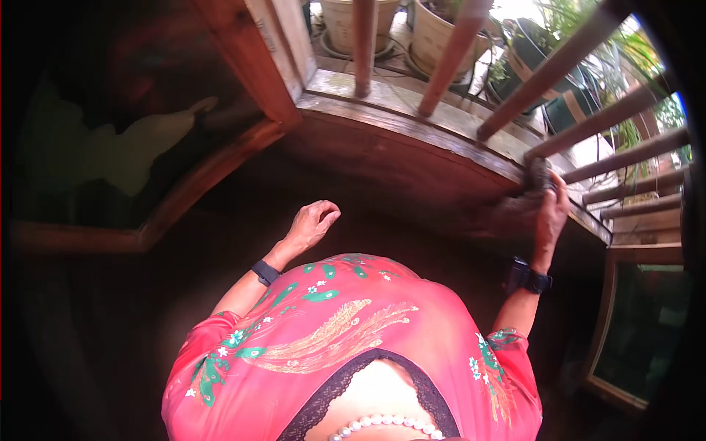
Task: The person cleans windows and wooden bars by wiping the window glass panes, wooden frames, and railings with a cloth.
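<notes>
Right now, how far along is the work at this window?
Already done: the wooden window frame appears swung open beside the sill. In hand: the right hand holds a dark bunched thing, perhaps a cloth, near the bars; the left hand is clear of the sill. Left: perhaps other stretches of sill, which look pale and scuffed, but I can't tell which were worked.

Dark item (536, 176) at the right hand (553, 212) on the far-right sill (412, 136) is too blurred for me to identify, fingertips partly lost against it; left hand (312, 225) has its palm side hidden from me. Far pots (443, 40) cut by top edge, near pearl necklace (387, 420) by bottom edge. Left pane's (95, 158) pale shape blurry, can't tell what.
</notes>
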The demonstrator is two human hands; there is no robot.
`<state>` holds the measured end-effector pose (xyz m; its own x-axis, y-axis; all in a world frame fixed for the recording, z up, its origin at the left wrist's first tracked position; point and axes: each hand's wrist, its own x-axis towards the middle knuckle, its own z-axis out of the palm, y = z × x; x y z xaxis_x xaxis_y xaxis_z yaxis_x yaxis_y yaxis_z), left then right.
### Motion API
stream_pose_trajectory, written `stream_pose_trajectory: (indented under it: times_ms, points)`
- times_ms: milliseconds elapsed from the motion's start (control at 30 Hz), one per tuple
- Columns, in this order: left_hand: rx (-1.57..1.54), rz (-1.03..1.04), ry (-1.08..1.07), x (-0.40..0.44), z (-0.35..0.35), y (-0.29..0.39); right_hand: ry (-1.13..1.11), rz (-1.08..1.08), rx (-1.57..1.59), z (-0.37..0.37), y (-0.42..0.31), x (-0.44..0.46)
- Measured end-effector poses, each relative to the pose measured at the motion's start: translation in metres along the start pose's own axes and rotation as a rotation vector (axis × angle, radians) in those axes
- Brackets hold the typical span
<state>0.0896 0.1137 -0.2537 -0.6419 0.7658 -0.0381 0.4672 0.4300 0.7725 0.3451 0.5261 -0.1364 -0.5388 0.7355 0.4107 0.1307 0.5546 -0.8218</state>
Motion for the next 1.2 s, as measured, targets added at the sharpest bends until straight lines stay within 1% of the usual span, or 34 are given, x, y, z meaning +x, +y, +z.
stream_pose_trajectory:
  times_ms: [33,67,133,167,200,267,333,400,467,500,533,567,600,633,767,867,1033,1100,1133,1200]
  points:
    - [-0.002,-0.003,0.02,-0.002,-0.003,-0.005,0.074,0.174,0.127,-0.001,-0.014,-0.002]
    - [-0.003,-0.006,0.039,-0.003,-0.006,-0.009,0.132,0.108,0.251,0.005,-0.029,-0.004]
    - [-0.047,-0.04,0.072,-0.008,-0.013,-0.021,0.12,-0.003,0.373,0.016,-0.057,-0.009]
    - [-0.084,-0.065,0.091,-0.013,-0.015,-0.026,0.077,-0.06,0.331,0.028,-0.082,-0.012]
    - [-0.087,-0.073,0.099,-0.017,-0.018,-0.029,0.069,-0.174,0.138,0.042,-0.096,-0.009]
    - [-0.098,-0.116,0.113,-0.024,-0.024,-0.035,-0.064,-0.199,0.045,0.09,-0.138,-0.011]
    - [-0.114,-0.122,0.143,-0.031,-0.029,-0.042,-0.187,-0.497,-0.003,0.148,-0.148,0.0]
    - [-0.13,-0.124,0.171,-0.037,-0.034,-0.048,-0.19,-0.729,-0.089,0.211,-0.161,0.009]
    - [-0.055,-0.111,0.202,-0.042,-0.042,-0.053,-0.245,-0.797,-0.157,0.272,-0.169,0.013]
    - [-0.049,-0.119,0.203,-0.047,-0.047,-0.051,-0.296,-0.788,-0.261,0.299,-0.166,0.015]
    - [-0.097,-0.139,0.217,-0.051,-0.046,-0.055,-0.341,-0.785,-0.373,0.322,-0.16,0.01]
    - [-0.145,-0.157,0.229,-0.054,-0.046,-0.06,-0.339,-0.798,-0.467,0.333,-0.161,0.002]
    - [-0.142,-0.151,0.232,-0.057,-0.047,-0.063,-0.335,-0.808,-0.56,0.338,-0.162,-0.005]
    - [-0.151,-0.163,0.237,-0.059,-0.048,-0.065,-0.34,-0.791,-0.578,0.338,-0.161,-0.007]
    - [-0.146,-0.175,0.218,-0.065,-0.052,-0.071,-0.38,-0.78,-0.571,0.331,-0.156,-0.005]
    - [-0.15,-0.166,0.203,-0.063,-0.054,-0.074,-0.318,-0.808,-0.523,0.323,-0.145,-0.009]
    - [-0.116,-0.097,0.17,-0.053,-0.061,-0.067,-0.254,-0.727,-0.634,0.258,-0.124,-0.027]
    - [-0.121,-0.017,0.155,-0.046,-0.063,-0.064,-0.218,-0.668,-0.691,0.232,-0.113,-0.031]
    - [-0.12,-0.014,0.149,-0.042,-0.064,-0.062,-0.196,-0.637,-0.729,0.22,-0.107,-0.032]
    - [-0.055,0.06,0.131,-0.032,-0.066,-0.054,-0.181,-0.588,-0.772,0.197,-0.103,-0.034]
